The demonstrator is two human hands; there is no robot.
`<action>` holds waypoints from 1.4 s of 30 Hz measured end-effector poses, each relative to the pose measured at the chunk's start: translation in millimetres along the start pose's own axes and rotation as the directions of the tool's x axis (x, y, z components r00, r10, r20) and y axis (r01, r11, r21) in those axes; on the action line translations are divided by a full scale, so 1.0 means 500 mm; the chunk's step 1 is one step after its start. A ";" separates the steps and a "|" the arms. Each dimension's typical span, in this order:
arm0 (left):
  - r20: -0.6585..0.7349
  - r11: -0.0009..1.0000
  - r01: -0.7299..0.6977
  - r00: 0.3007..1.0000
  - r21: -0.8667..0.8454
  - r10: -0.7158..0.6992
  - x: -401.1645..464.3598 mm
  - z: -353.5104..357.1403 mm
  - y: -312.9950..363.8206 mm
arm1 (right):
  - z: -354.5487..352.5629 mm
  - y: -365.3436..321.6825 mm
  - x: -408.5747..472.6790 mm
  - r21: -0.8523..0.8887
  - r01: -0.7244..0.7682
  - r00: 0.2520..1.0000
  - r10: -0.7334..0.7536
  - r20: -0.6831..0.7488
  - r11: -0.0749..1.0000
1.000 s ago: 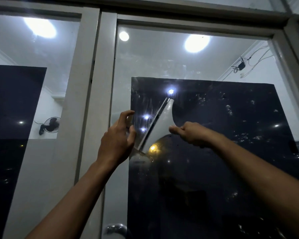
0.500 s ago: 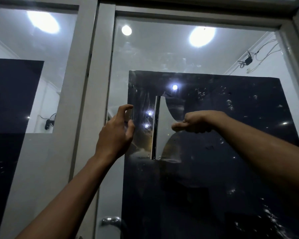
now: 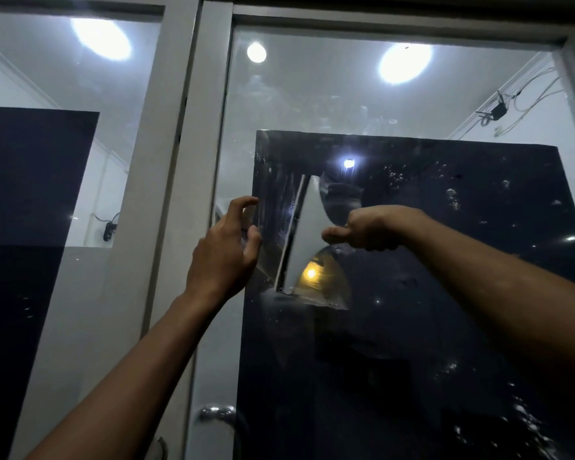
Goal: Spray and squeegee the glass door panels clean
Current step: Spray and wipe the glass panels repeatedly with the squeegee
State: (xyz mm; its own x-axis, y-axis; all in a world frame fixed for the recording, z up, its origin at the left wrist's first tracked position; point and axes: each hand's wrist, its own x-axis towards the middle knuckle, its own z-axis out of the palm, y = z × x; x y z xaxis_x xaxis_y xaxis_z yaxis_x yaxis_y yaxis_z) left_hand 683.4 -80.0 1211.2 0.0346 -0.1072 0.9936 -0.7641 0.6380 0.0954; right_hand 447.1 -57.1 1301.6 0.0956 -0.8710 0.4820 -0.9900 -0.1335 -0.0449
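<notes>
holding the squeegee (image 3: 301, 234) blade near-upright, right hand (image 3: 369, 232) gripping

Glass panel (image 3: 312, 104): glossy, mirrors ceiling lights, smeared haze near top. Dark film (image 3: 445, 293) on it: shiny, speckled with droplets and bubbles. Squeegee (image 3: 304, 234): smooth pale plastic look, thin dark edge strip. Frame (image 3: 180, 161): matt grey, painted look. Handle (image 3: 218, 415): polished metal.
</notes>
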 end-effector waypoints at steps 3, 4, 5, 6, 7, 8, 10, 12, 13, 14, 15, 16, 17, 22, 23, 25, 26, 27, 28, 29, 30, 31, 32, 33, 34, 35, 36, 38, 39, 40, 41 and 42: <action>-0.003 1.000 -0.001 1.000 0.008 0.001 0.002 0.009 0.007 | 0.001 0.000 0.005 0.037 -0.006 1.000 0.005 0.027 0.999; -0.005 1.000 0.000 1.000 0.004 0.000 0.002 0.011 0.008 | -0.001 0.018 0.002 0.039 -0.019 0.999 0.018 0.038 0.999; -0.005 1.000 0.002 1.000 -0.002 -0.003 0.002 0.014 0.008 | -0.003 0.043 -0.005 0.031 -0.038 0.998 0.037 0.053 0.999; -0.001 1.000 0.004 1.000 -0.009 -0.004 0.002 0.017 0.009 | -0.005 0.071 -0.015 0.024 -0.066 0.995 0.064 0.072 0.998; 0.003 1.000 0.005 1.000 -0.013 -0.005 0.002 0.019 0.009 | -0.007 0.095 -0.026 0.027 -0.095 0.992 0.093 0.086 0.995; 0.006 1.000 0.003 1.000 -0.012 -0.003 0.002 0.021 0.011 | -0.011 0.115 -0.035 0.039 -0.117 0.989 0.113 0.090 0.992; 0.015 1.000 -0.006 1.000 -0.008 0.006 0.001 0.022 0.014 | -0.018 0.127 -0.051 0.051 -0.142 0.987 0.137 0.082 0.989; 0.013 1.000 -0.012 1.000 -0.005 0.012 0.001 0.018 0.016 | -0.019 0.097 -0.049 0.041 -0.111 0.992 0.109 0.061 0.993; 0.010 1.000 -0.013 1.000 -0.003 0.013 0.000 0.014 0.015 | -0.014 0.067 -0.040 0.034 -0.067 0.997 0.065 0.045 0.997; 0.006 1.000 -0.011 1.000 -0.002 0.011 0.000 0.009 0.013 | -0.007 0.030 -0.028 0.021 -0.022 0.999 0.021 0.029 1.000; 0.003 1.000 -0.006 1.000 -0.002 0.006 -0.001 0.003 0.011 | 0.002 -0.010 -0.015 0.010 0.018 1.000 -0.018 0.024 1.000; 0.001 1.000 -0.002 1.000 -0.001 0.002 -0.004 -0.003 0.009 | 0.012 -0.049 -0.003 0.020 0.043 0.998 -0.044 0.039 0.999; -0.003 1.000 0.002 1.000 0.005 -0.002 -0.007 -0.008 0.006 | 0.022 -0.080 0.007 0.043 0.055 0.996 -0.058 0.061 0.998; -0.009 0.999 0.023 1.000 0.023 -0.022 -0.016 -0.030 -0.016 | 0.028 -0.053 -0.001 0.013 0.039 0.998 -0.039 0.045 0.999; -0.005 0.999 0.032 0.999 0.019 -0.032 -0.017 -0.031 -0.021 | 0.028 -0.019 -0.013 0.023 0.004 0.999 -0.005 0.047 1.000; -0.003 0.999 0.035 0.999 0.011 -0.035 -0.016 -0.032 -0.025 | 0.025 0.056 -0.034 0.061 -0.074 0.996 0.071 0.053 0.995; -0.004 0.999 0.031 1.000 0.010 -0.031 -0.016 -0.031 -0.025 | 0.023 0.089 -0.043 0.078 -0.108 0.993 0.104 0.049 0.991; 0.000 1.000 0.026 1.000 0.008 -0.026 -0.016 -0.031 -0.023 | 0.026 0.117 -0.054 0.106 -0.140 0.990 0.136 0.046 0.984; -0.002 1.000 0.024 1.000 0.007 -0.024 -0.015 -0.030 -0.021 | 0.027 0.133 -0.061 0.132 -0.159 0.987 0.155 0.043 0.978; 0.001 1.000 0.019 1.000 0.006 -0.019 -0.015 -0.032 -0.019 | 0.034 0.141 -0.067 0.172 -0.166 0.986 0.162 0.038 0.971; -0.001 1.000 0.016 1.000 0.006 -0.016 -0.015 -0.034 -0.019 | 0.040 0.136 -0.070 0.200 -0.153 0.988 0.151 0.021 0.968; -0.003 1.000 0.015 1.000 0.005 -0.015 -0.016 -0.036 -0.020 | 0.046 0.121 -0.072 0.233 -0.125 0.991 0.131 -0.011 0.964; -0.005 1.000 0.015 1.000 0.001 -0.015 -0.018 -0.040 -0.021 | 0.051 0.096 -0.073 0.283 -0.084 0.994 0.102 -0.048 0.956; -0.007 1.000 0.020 1.000 -0.004 -0.020 -0.018 -0.045 -0.022 | 0.056 0.067 -0.072 0.366 -0.035 0.994 0.072 -0.087 0.930; -0.012 1.000 0.028 1.000 -0.006 -0.028 -0.019 -0.051 -0.024 | 0.061 0.035 -0.067 0.468 0.020 0.991 0.044 -0.126 0.883; -0.017 0.999 0.035 0.999 -0.007 -0.035 -0.020 -0.057 -0.027 | 0.063 0.002 -0.057 0.561 0.073 0.984 0.031 -0.173 0.824; -0.022 0.999 0.036 0.999 -0.009 -0.036 -0.020 -0.062 -0.030 | 0.061 -0.030 -0.049 0.629 0.121 0.972 0.036 -0.231 0.768; -0.025 1.000 0.027 0.999 -0.014 -0.027 -0.020 -0.072 -0.039 | 0.044 -0.086 -0.012 0.739 0.173 0.954 0.074 -0.289 0.651; -0.025 1.000 0.024 0.999 -0.010 -0.024 -0.020 -0.075 -0.044 | 0.032 -0.109 0.011 0.793 0.179 0.956 0.085 -0.279 0.583; -0.025 1.000 0.024 0.999 -0.005 -0.024 -0.018 -0.079 -0.050 | 0.021 -0.129 0.036 0.840 0.175 0.961 0.097 -0.260 0.514; -0.025 1.000 0.026 0.999 -0.001 -0.026 -0.017 -0.082 -0.056 | 0.013 -0.147 0.058 0.874 0.160 0.963 0.120 -0.239 0.459; -0.028 1.000 0.029 0.999 0.005 -0.029 -0.016 -0.085 -0.061 | 0.012 -0.162 0.076 0.904 0.142 0.965 0.148 -0.218 0.404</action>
State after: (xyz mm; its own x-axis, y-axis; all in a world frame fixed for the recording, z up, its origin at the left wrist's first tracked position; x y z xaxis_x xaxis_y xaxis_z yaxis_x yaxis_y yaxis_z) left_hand 733.7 -66.4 1202.8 0.0745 -0.1045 0.9917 -0.7658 0.6310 0.1240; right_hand 531.6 -82.0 1318.4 -0.0774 -0.7569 0.6489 -0.2930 -0.6049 -0.7405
